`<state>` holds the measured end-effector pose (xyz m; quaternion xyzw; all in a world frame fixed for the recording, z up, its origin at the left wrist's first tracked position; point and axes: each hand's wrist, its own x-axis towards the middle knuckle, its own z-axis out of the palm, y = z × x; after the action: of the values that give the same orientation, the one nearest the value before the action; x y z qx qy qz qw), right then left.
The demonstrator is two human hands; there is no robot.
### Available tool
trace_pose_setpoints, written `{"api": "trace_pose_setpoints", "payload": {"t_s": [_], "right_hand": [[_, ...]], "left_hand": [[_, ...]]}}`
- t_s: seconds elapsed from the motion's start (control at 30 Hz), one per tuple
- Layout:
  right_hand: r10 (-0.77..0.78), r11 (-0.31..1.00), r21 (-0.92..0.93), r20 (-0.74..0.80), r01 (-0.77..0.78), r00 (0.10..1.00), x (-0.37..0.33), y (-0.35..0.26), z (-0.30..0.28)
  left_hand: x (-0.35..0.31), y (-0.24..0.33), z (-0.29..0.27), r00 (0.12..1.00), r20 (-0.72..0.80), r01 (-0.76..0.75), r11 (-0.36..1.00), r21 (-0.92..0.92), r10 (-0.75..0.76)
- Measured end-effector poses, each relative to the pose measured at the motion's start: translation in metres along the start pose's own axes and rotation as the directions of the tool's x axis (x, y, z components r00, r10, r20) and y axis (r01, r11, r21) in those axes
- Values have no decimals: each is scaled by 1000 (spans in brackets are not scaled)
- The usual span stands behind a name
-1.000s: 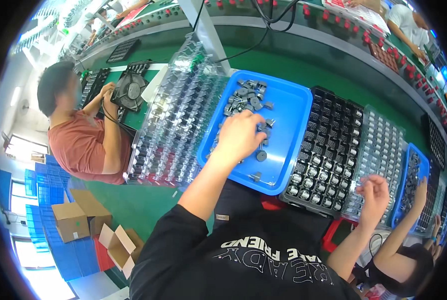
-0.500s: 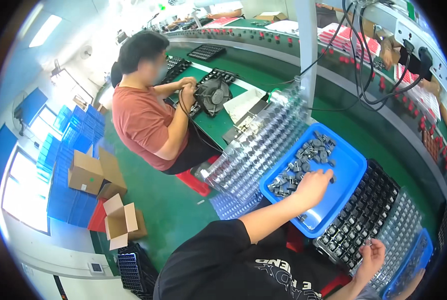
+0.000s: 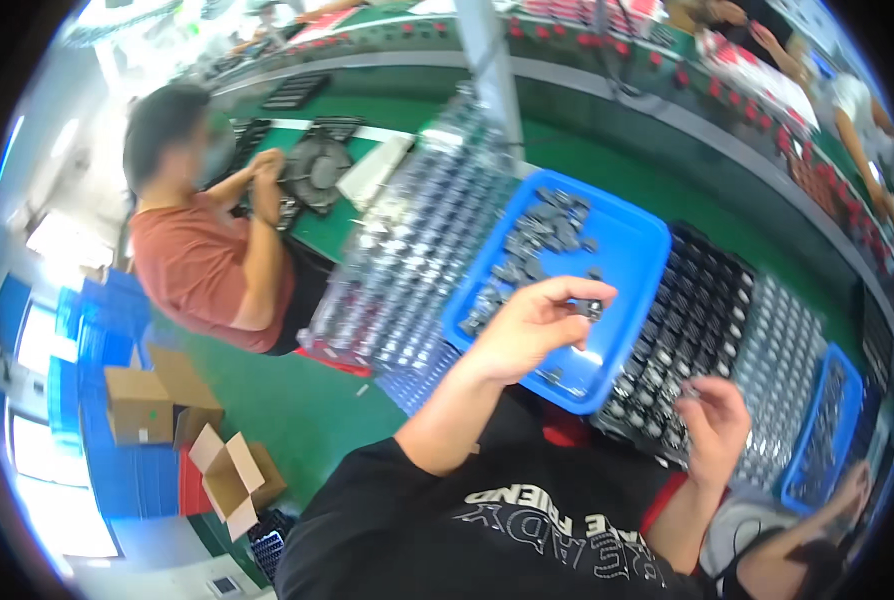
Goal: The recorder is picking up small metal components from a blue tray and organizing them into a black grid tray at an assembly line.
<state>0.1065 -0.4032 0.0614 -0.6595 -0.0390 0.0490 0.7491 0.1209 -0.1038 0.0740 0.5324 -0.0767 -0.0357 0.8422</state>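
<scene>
My left hand (image 3: pixel 537 328) is over the near edge of a blue plastic tray (image 3: pixel 635 285), thumb and forefinger pinching a small dark part with a metal end (image 3: pixel 589 308). Inside the blue tray lies a heap of similar small dark round parts (image 3: pixel 542 235), mostly towards its far left. My right hand (image 3: pixel 717 425) is above the near edge of a black cell tray (image 3: pixel 702 300), whose rows hold many small parts with shiny metal ends. Its fingertips are closed on a small part (image 3: pixel 687 392), too blurred to name exactly.
Stacked clear blister trays (image 3: pixel 407 240) lean left of the blue tray. Right of the black tray are another clear tray (image 3: pixel 782 350) and a second blue tray (image 3: pixel 822 430), near another person's hand (image 3: pixel 852 490). A seated co-worker (image 3: pixel 207 240) works at left; open cartons (image 3: pixel 232 480) stand on the floor.
The view has turned, so the scene sits further left. My left hand has come back from inside the blue tray with a part showing in its fingers; the right still pinches its part.
</scene>
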Motion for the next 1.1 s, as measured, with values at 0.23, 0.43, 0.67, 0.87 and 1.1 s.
{"api": "trace_pose_setpoints", "payload": {"t_s": [0.23,0.43,0.67,0.87,1.1], "right_hand": [[-389,876,-226,191,426,901,1,-38,55],[-627,617,-425,243,662,740,9,-51,69],[-642,579,-464,248,671,725,5,-41,70],[-538,688,-424,247,589,806,4,-41,63],[-109,910,-384,143,156,984,9,-6,15]], "left_hand": [[-16,-9,40,996,80,-17,984,-177,31],[-23,-15,55,998,57,7,989,-149,2],[-26,-16,50,995,58,-83,994,-64,87],[-22,-17,47,977,79,-215,917,337,200],[-18,-42,55,932,227,-342,478,809,283]]}}
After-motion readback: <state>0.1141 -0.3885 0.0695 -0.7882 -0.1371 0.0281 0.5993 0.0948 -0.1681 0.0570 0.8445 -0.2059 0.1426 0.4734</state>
